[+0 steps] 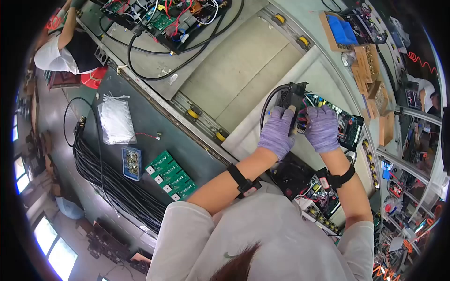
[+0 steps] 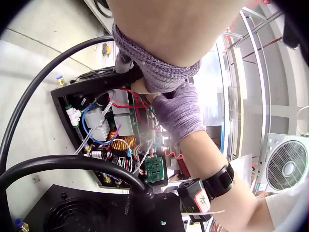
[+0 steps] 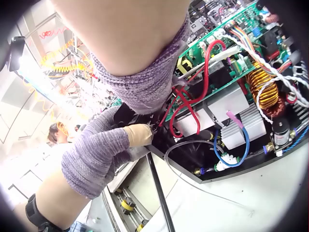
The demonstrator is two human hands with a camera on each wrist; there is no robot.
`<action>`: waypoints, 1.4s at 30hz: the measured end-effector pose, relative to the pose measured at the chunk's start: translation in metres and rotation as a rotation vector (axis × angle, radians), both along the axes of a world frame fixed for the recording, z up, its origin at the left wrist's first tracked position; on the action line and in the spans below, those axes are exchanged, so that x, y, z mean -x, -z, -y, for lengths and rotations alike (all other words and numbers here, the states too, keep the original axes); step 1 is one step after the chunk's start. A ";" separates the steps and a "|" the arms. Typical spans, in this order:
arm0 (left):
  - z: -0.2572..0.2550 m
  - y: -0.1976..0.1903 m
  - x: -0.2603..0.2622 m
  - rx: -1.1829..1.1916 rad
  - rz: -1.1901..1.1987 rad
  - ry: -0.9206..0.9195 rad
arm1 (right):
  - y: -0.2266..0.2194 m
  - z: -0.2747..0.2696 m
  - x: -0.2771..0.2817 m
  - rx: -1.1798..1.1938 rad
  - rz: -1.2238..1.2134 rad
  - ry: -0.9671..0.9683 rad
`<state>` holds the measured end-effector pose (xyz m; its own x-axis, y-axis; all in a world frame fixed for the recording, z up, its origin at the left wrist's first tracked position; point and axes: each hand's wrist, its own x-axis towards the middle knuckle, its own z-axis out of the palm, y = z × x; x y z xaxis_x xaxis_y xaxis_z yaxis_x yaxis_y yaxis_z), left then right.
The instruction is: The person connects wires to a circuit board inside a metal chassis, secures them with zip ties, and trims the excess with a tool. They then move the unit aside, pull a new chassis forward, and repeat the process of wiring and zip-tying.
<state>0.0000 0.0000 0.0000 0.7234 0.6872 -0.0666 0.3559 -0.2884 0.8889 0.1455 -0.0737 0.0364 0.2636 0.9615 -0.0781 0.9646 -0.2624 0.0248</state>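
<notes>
An open electronics unit [image 1: 349, 131] in a black case lies on a pale board, its wires and circuit boards exposed. My gloved left hand [image 1: 277, 133] grips the case's black end panel [image 1: 294, 97], with the bare thumb on its inner edge and the fingers behind it in the right wrist view. Beside it my gloved right hand [image 1: 322, 129] reaches into the case near the red wires [image 3: 205, 72], close to that panel. The right fingertips are hidden, so I cannot tell what they hold. A thick black cable [image 1: 265, 105] curves from the panel.
Another open unit [image 1: 295, 175] stands close to my body, and a third [image 1: 164, 21] sits at the upper left. The side table holds green circuit boards [image 1: 171, 175], a blue box [image 1: 132, 164], bagged white ties [image 1: 116, 119] and black cables [image 1: 117, 180]. Cardboard boxes [image 1: 386, 129] line the right.
</notes>
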 end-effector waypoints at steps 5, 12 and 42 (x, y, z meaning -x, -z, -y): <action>-0.001 0.001 0.003 -0.054 0.050 -0.010 | -0.003 -0.005 0.003 0.050 0.048 -0.066; -0.001 0.002 0.000 -0.075 0.023 -0.008 | -0.005 -0.006 0.008 0.030 0.151 -0.118; -0.005 0.003 0.000 -0.040 0.025 0.026 | 0.011 -0.021 0.017 0.119 0.010 0.091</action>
<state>0.0004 0.0050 -0.0029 0.7419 0.6701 -0.0215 0.3260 -0.3325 0.8850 0.1282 -0.0529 0.0251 0.3509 0.9175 -0.1874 0.9364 -0.3437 0.0703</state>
